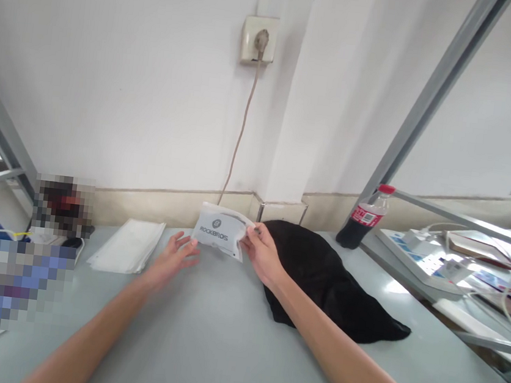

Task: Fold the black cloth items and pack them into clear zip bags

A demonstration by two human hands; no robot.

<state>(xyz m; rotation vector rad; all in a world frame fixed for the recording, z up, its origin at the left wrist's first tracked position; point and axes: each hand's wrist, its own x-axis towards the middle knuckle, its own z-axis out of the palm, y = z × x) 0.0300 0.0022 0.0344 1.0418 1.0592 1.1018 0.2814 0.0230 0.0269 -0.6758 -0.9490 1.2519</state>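
A small white translucent plastic bag (221, 232) printed "ROCKBROS" is held up above the grey table. My right hand (263, 251) pinches its right edge between thumb and fingers. Close to the bag's left edge is my left hand (177, 257), its fingers spread and holding nothing; whether a fingertip touches the bag I cannot tell. A black cloth (323, 285) lies on the table beneath and to the right of my right forearm. To the left of my left hand rests a stack of flat white translucent bags (128, 246).
A cola bottle (365, 219) with a red cap stands behind the cloth. Farther right are a power strip (418, 259) and white cables. A cord hangs from a wall socket (259, 41). Slanted metal posts (432, 101) rise at both sides. Blurred-out items lie at the left.
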